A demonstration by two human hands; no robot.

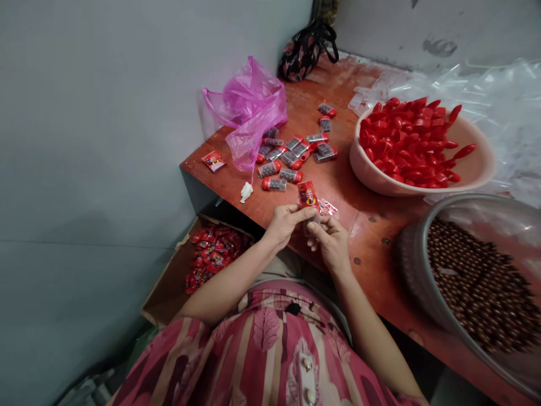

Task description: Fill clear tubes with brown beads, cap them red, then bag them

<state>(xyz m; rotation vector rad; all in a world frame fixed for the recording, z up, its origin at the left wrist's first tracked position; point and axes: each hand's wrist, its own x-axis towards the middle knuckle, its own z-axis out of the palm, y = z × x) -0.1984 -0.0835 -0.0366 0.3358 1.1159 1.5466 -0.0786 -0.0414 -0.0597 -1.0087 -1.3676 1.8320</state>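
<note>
My left hand (285,225) is closed at the table's front edge, pinching a small red printed packet (307,194) that stands up above the fingers. Right beside it, my right hand (333,242) is closed too, its thumb and fingertips meeting at the lower end of the packet. A clear part shows between the hands, mostly covered by fingers. Just behind my right fingers lie small printed pieces (328,207), red and silvery. Farther back are several clear tubes with red caps, filled with dark balls, the nearest tube (274,184) lying on its side.
A pink bowl (359,160) heaped with red caps (409,141) stands at right. In front of it, a grey basin (422,254) holds dark brown balls (477,282). A purple bag (257,96) lies back left. Below left, a cardboard box (163,290) holds red packets (215,254).
</note>
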